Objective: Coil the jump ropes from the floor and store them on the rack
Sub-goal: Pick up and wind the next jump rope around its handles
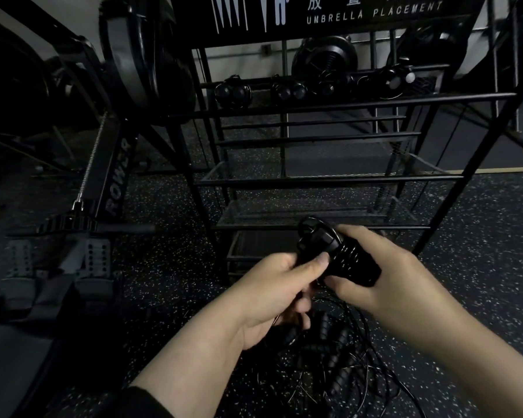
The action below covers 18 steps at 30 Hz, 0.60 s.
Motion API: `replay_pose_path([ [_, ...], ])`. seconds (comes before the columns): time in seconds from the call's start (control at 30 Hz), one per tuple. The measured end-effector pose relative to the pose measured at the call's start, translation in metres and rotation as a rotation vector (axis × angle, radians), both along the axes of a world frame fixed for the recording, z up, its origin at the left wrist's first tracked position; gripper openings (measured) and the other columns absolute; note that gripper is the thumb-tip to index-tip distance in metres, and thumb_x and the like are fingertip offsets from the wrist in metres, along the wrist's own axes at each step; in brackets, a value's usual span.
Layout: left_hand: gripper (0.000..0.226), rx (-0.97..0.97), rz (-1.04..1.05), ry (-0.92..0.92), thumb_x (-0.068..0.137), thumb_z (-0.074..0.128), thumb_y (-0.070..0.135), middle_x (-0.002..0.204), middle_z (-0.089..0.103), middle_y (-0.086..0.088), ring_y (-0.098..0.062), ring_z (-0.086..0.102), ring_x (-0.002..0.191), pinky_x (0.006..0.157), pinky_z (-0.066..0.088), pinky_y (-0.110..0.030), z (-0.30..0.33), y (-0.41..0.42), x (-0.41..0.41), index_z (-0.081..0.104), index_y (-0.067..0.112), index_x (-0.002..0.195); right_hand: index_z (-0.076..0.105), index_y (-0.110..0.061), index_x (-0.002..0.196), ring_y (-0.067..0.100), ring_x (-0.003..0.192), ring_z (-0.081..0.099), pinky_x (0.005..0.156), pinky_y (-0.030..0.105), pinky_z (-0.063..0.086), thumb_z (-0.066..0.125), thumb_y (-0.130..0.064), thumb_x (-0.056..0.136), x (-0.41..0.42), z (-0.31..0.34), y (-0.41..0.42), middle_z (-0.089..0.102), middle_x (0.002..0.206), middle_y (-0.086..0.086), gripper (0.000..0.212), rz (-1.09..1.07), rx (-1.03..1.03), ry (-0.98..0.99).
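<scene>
**Around your work area**

To your left you have a rowing machine (115, 179), its rail marked "ROWER", with grey footplates (95, 257) at its base. A chain and spring (92, 158) run along the rail. Under you lies dark speckled rubber flooring (480, 251). Above, a sign (372, 12) reads "UMBRELLA PLACEMENT".

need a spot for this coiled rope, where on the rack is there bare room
The rack's top shelf already holds coiled ropes along most of its width. The mesh shelf just beyond both hands and the one above it look bare. The floor below the hands is crowded with tangled ropes; bare floor lies right of the rack.
</scene>
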<state>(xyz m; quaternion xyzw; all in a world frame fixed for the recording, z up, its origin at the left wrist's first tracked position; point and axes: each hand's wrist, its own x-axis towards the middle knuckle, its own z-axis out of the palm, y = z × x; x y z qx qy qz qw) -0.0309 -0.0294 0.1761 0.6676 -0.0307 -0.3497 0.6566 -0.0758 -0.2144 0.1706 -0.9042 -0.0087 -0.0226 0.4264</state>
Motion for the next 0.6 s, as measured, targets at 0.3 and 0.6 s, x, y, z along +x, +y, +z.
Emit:
replay_pose_path([
  [0.3, 0.017, -0.106, 0.084, 0.129, 0.102, 0.054, 0.018, 0.070, 0.046, -0.001, -0.014, 0.045, 0.054, 0.049, 0.049, -0.026, 0.008, -0.004, 0.002, 0.054, 0.011, 0.086, 0.039, -0.073, 0.119, -0.009, 0.097, 0.063, 0.078, 0.009, 0.047, 0.072, -0.043, 0.087, 0.001, -0.005, 0.006, 0.062, 0.107, -0.039, 0.054, 0.035, 0.094, -0.074],
  [0.6, 0.041, -0.244, 0.304, 0.122, 0.106, 0.051, 0.034, 0.077, 0.055, -0.012, -0.021, 0.057, 0.060, 0.063, 0.060, -0.037, 0.003, -0.020, -0.008, 0.066, -0.005, 0.109, 0.015, -0.071, 0.144, 0.005, 0.102, 0.058, 0.082, 0.035, 0.054, 0.061, -0.045, 0.094, 0.001, -0.012, 0.019, 0.047, 0.119, -0.028, 0.072, -0.080, -0.161, -0.099],
])
